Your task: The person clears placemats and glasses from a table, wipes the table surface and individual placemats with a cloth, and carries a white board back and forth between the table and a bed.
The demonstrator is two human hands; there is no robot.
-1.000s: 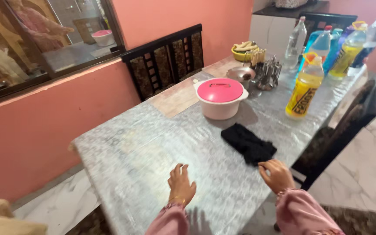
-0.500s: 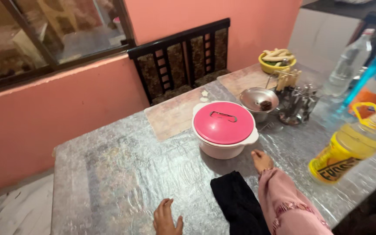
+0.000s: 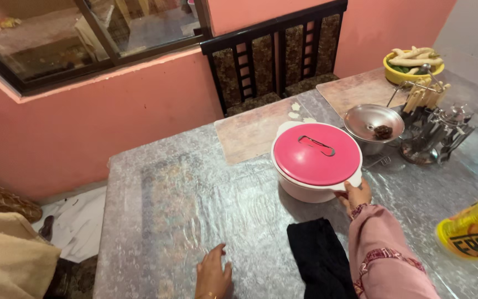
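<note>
Presently the right hand [image 3: 354,195] grips the pot [image 3: 316,160] at its near side handle (pink lid on), mid-table. Left hand [image 3: 214,274] rests flat, fingers spread, beside a black cloth [image 3: 319,257].

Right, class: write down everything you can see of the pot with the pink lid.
The pot is round, with a cream, plastic-looking body and a glossy pink lid shut on it. The lid has a flat recessed handle at its centre. It stands upright on the foil-like table cover, beside a steel bowl. A black cloth lies in front. The right hand grips its near side lug.
</note>
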